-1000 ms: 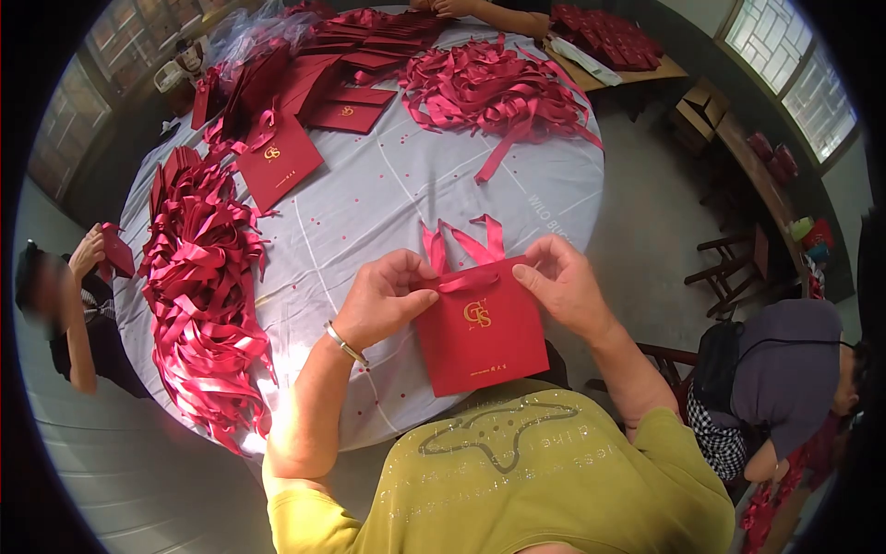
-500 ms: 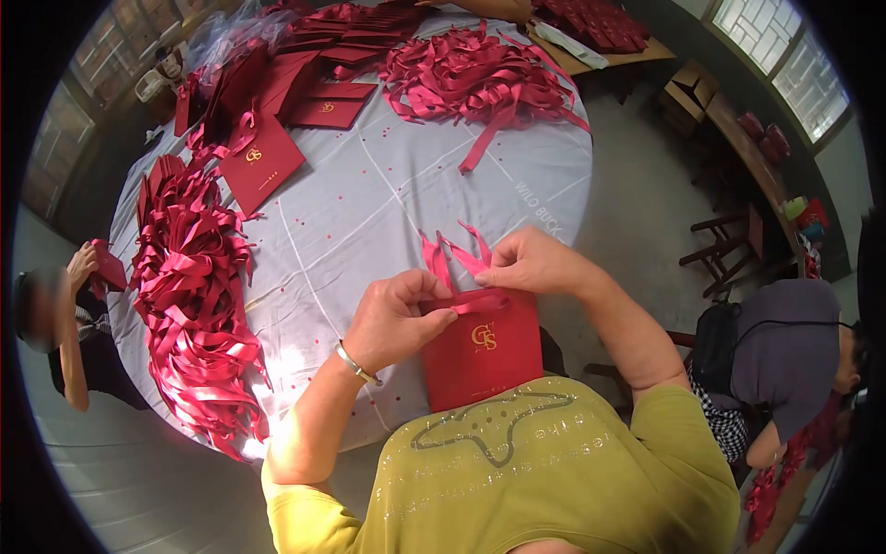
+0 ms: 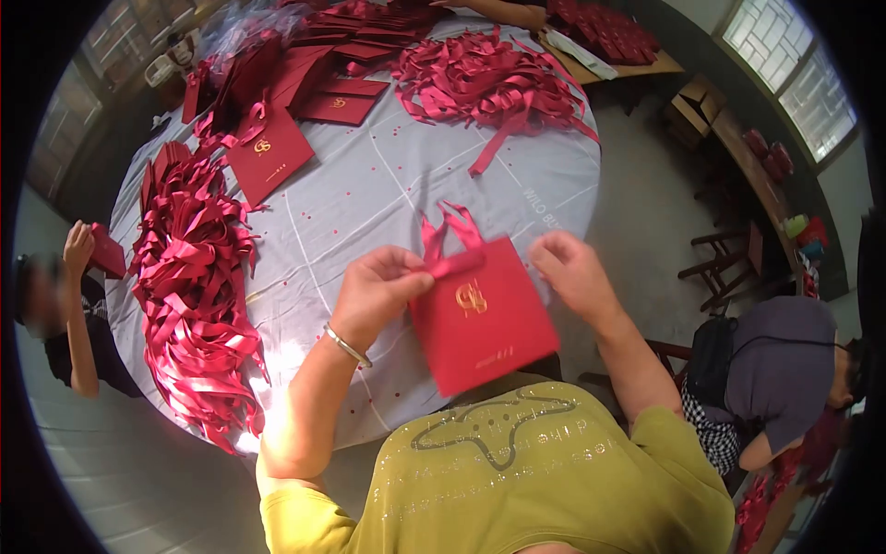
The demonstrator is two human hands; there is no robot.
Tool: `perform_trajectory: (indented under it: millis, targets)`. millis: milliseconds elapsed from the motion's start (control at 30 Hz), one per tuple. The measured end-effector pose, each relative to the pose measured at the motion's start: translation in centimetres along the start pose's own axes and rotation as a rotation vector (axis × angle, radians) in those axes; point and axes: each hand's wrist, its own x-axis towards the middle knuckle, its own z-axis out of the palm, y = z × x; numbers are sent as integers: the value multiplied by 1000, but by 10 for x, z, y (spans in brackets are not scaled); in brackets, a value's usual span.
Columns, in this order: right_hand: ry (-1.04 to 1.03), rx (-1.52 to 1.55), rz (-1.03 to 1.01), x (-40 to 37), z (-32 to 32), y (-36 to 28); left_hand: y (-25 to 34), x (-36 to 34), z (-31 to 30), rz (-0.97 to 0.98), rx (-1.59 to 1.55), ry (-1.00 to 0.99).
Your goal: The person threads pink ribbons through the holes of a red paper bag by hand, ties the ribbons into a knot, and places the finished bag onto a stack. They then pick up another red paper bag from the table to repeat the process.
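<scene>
A red paper gift bag (image 3: 484, 319) with gold lettering is held up tilted in front of my shirt. My left hand (image 3: 383, 286) is closed on its top left corner, with thumb and fingers pinching the edge beside a pink-red ribbon bow (image 3: 459, 265). Ribbon handles (image 3: 450, 229) stand up in loops above the bag's top edge. Just off the bag's upper right corner is my right hand (image 3: 574, 275), apart from it, its fingers curled in and slightly blurred. Nothing shows in that hand.
On the round cloth-covered table (image 3: 360, 208) lie a ribbon pile (image 3: 189, 305) at left, another ribbon heap (image 3: 494, 83) at the back, and red bags (image 3: 269, 155). Other people sit at left and right. A wooden stool (image 3: 724, 263) stands right.
My right hand has let go of the ribbon and moved right, off the bag. My left hand has raised and tilted the bag. The ribbon handles now form upright loops.
</scene>
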Motion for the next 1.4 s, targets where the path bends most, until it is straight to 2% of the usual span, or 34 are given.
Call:
perform_trajectory:
  millis: [67, 100, 167, 233, 300, 333, 400, 467, 567, 633, 667, 733, 767, 833, 867, 967, 1100, 1400]
  targets:
    - [-38, 328, 42, -15, -2, -1, -4, 9, -13, 45, -119, 61]
    - [-47, 325, 35, -19, 1, 0, -5, 12, -15, 51, -144, 90]
    - [-197, 584, 15, -28, 6, 2, -8, 14, -16, 51, -153, 99]
    - [-185, 625, -32, -28, 14, 0, -12, 16, -14, 47, -159, 100]
    - [-308, 833, -70, -27, 15, -6, -15, 15, -10, 88, -211, 159]
    - [-317, 830, -76, -25, 19, -11, -16, 15, -12, 97, -213, 165]
    - [-59, 427, -39, -20, 29, -21, -17, 15, -15, 84, -207, 135]
    - [-47, 454, -12, -12, 31, -30, -18, 17, -19, 122, -184, 159]
    - [95, 267, -200, 3, 30, -50, -13, 11, -12, 275, -90, 310]
    - [342, -291, -713, 20, 32, -61, -14, 12, -15, 256, -38, 275]
    - [431, -523, -875, 22, 37, -68, -13, 12, -16, 244, -156, 172]
    - [297, -794, -993, 21, 49, -73, -12, 11, -15, 254, -310, 38]
    - [223, -817, -1026, 21, 61, -70, -11, 9, -13, 254, -309, 41]
    - [148, -866, -1097, 20, 80, -54, -4, 6, -11, 221, -583, -61]
    - [153, -883, -1108, 20, 86, -49, -10, 10, -17, 180, -595, -8]
    - [147, -923, -1157, 18, 92, -43, -21, 22, -31, 126, -510, 68]
    - [130, -950, -1165, 17, 93, -35, -19, 26, -36, 86, -570, 150]
    - [126, -961, -1180, 19, 93, -41, -10, 19, -30, 145, -482, 216]
